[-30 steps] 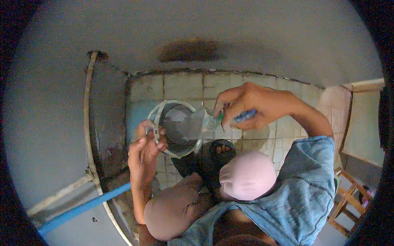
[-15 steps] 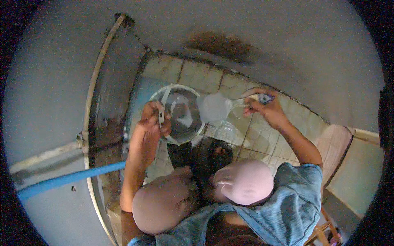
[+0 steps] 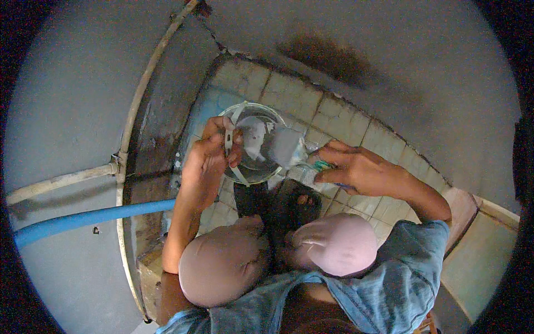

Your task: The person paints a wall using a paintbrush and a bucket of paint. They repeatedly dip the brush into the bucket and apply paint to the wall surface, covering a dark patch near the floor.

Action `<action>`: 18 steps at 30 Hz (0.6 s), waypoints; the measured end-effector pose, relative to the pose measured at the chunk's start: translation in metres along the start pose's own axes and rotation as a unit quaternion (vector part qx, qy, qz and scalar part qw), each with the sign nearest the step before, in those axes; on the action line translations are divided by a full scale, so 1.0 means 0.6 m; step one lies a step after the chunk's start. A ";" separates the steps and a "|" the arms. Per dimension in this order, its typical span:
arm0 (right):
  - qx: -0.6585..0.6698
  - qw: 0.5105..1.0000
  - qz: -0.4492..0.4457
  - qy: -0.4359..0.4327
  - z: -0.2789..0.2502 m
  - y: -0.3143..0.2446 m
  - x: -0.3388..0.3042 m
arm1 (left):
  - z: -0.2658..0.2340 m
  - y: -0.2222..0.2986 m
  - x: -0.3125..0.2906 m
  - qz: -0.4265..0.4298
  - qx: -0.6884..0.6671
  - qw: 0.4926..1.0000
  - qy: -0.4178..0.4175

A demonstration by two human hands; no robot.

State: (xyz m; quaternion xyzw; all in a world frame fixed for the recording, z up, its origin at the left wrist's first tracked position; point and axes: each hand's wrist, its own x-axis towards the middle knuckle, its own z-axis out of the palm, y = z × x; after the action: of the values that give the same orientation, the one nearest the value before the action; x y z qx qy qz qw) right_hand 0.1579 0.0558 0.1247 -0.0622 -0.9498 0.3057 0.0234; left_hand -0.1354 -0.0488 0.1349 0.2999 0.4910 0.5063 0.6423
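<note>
My left hand (image 3: 206, 158) is closed round the pale strap handle (image 3: 229, 139) of a round bucket (image 3: 277, 114), holding it over the tiles in front of my knees. Inside the bucket, grey-white paint (image 3: 253, 133) shows against a dark interior. From the right, my right hand (image 3: 359, 170) grips a wide paintbrush (image 3: 286, 147), back of the hand up, with a bit of green showing between the fingers. Its broad head, coated grey, overlaps the bucket's right rim; whether it touches the rim I cannot tell.
Grey walls (image 3: 389, 44) rise close ahead and to the left, one with a brown stain (image 3: 325, 55). A blue pipe (image 3: 100, 217) and a pale pipe (image 3: 64, 181) run along the left. Cracked tiles (image 3: 342, 117) lie beneath; my bent knees (image 3: 339, 245) are close below the bucket.
My right hand has turned over and come in toward the bucket, bringing the brush head over its right side. My left hand keeps hold of the handle. The whole view has shifted slightly.
</note>
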 end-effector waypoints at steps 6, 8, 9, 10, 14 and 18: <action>0.145 0.971 0.052 0.182 -0.033 0.021 -0.028 | 0.006 -0.005 -0.008 0.042 -0.011 0.999 0.012; 0.230 0.917 0.114 0.306 -0.007 0.060 -0.035 | 0.001 -0.008 -0.012 0.033 0.004 0.999 0.021; 0.265 0.879 0.149 0.367 0.007 0.078 -0.034 | -0.004 -0.011 -0.011 0.023 0.008 1.000 0.018; 0.266 0.861 0.167 0.400 0.021 0.096 -0.020 | -0.009 -0.014 -0.015 0.012 0.015 1.000 0.022; 0.207 0.816 0.223 0.492 0.093 0.186 0.056 | 0.008 -0.012 -0.025 -0.004 0.035 0.995 0.099; -0.039 0.880 0.130 0.456 0.150 0.246 0.140 | 0.014 -0.011 -0.035 -0.013 0.027 0.991 0.132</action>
State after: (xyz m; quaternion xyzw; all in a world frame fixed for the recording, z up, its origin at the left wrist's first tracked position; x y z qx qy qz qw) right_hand 0.0822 0.1335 -0.0340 -0.3181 -0.8289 0.2064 0.4114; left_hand -0.1252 -0.0698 0.1388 0.2415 0.5883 0.5199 0.5703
